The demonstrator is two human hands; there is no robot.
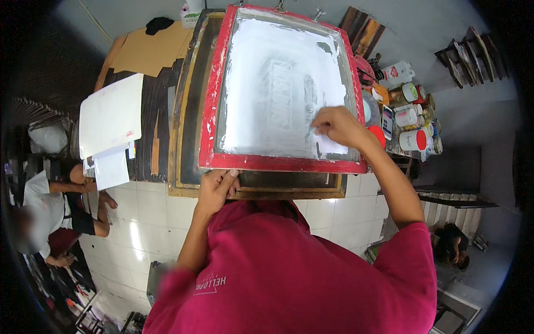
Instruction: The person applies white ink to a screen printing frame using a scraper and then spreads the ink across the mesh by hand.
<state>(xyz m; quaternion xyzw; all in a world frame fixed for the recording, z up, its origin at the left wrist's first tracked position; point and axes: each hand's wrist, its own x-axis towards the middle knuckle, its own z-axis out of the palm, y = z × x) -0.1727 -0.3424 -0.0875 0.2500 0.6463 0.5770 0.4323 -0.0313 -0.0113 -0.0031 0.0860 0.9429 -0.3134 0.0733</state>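
A red screen-printing frame (283,163) lies tilted over a larger dark frame with yellowish edges (176,145). Its mesh (250,61) is mostly white, with grey rubbed streaks around faint lettering in the middle. My left hand (218,190) grips the red frame's near edge, thumb on top and fingers curled beneath. Over the lower right of the mesh, my right hand (338,126) is closed, with its fingertips at a dark streak. Whatever it may hold is hidden under the fingers.
White sheets (111,114) and brown cardboard (150,50) lie on the table's left. Paint tubs (413,140), a white jug (397,72) and a phone (387,121) crowd the right. Metal clamps (280,6) stand at the frame's far edge. One person (47,211) sits left; another (451,245) is at right.
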